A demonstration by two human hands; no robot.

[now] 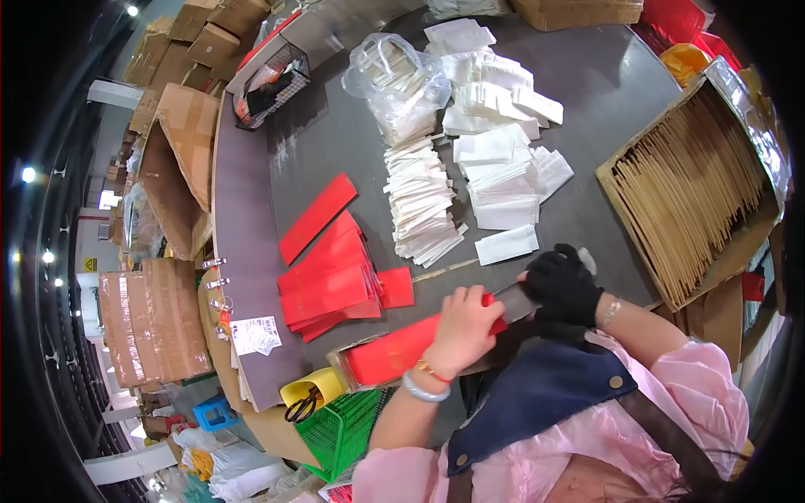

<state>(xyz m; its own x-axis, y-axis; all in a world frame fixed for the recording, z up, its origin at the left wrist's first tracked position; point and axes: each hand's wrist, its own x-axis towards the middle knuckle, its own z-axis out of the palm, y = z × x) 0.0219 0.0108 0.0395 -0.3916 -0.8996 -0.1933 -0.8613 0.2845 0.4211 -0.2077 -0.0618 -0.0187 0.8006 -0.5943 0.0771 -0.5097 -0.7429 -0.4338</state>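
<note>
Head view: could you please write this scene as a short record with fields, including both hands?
Surface: dark table
Left hand: bare, fingers curled over red pieces in a narrow box; grip unclear
Right hand: black-gloved, at a greyish strip; blurred
Left side: loose red packets, overlapping
Middle: white slips in two columns, with a clear plastic bag at one far end
Right side: open carton of upright brown sheets
Near left: yellow container with scissors; green basket beside it
</note>
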